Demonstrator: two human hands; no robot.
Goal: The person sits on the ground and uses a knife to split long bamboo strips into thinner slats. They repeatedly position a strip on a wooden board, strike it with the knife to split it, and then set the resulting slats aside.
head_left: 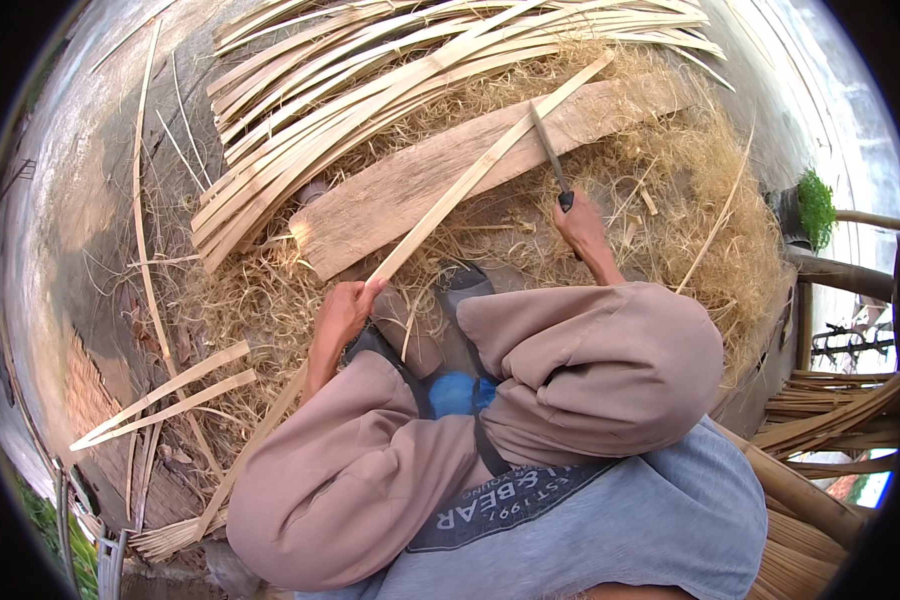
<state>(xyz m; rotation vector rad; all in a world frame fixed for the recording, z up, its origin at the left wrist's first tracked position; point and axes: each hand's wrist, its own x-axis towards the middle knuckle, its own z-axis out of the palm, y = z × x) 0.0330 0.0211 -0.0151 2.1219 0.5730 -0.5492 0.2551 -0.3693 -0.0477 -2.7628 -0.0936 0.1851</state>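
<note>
My left hand (342, 312) grips a long pale bamboo strip (480, 172) near its lower part; the strip runs up and to the right across a flat wooden board (390, 195). My right hand (580, 225) holds a knife (550, 150) by its dark handle, the blade pointing up and resting against the strip over the board. Both forearms come out of loose tan sleeves (590, 360). Fine bamboo shavings (670, 170) lie all around the board.
A pile of split bamboo strips (370, 70) lies beyond the board. Two loose strips (165, 400) lie on the ground at the left. More bamboo poles (830, 410) are stacked at the right, near a small green plant (817, 205). A blue object (455, 392) shows between my knees.
</note>
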